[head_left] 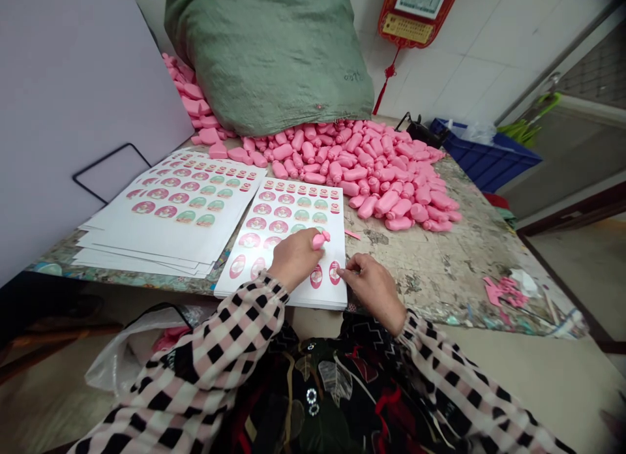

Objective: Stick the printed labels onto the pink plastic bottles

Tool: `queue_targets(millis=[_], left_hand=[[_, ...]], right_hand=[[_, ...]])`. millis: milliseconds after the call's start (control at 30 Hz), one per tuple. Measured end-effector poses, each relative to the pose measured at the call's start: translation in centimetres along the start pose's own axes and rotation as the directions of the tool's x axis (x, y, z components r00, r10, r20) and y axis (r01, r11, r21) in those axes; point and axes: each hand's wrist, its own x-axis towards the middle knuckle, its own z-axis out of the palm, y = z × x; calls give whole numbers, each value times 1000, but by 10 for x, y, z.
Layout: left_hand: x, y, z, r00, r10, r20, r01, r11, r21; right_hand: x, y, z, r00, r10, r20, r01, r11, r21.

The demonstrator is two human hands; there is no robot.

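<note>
A stack of white sticker sheets (293,299) lies at the table's front edge, printed with pink and green labels. Over its right half, my left hand (297,257) is closed around a small pink bottle (319,240), whose neck end pokes out past the fingers. My right hand (374,284) is at the sheet's right edge, thumb and forefinger pinched beside an oval pink label (335,272). Whether the fingertips hold the label's edge is too small to tell. Many pink bottles (386,173) are heaped behind the sheets.
More sticker sheets (195,245) are spread at the left. A large green sack (274,56) leans over the heap. Pink scraps (508,292) lie at the right front corner, and a blue crate (493,157) stands behind the table's right side.
</note>
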Motion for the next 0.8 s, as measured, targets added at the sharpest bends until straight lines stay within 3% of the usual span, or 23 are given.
queue_targets(millis=[267,467,667,800], left_hand=[[13,12,17,996,5,-89,5,994,113],[8,13,24,986,28,-167,4,982,189],[5,11,27,980,46,-191,-17,989,149],[3,11,26,978,35,-203,-28,999,37]], right_hand=[[-3,1,3,999,19,-46,-18,1000,23],[-10,3,10,984,-61,-167,80,991,109],[-24,-6,1,937,-158,-313,252,924,289],[-27,-12,-5,918,-89,-386,270,854,445]])
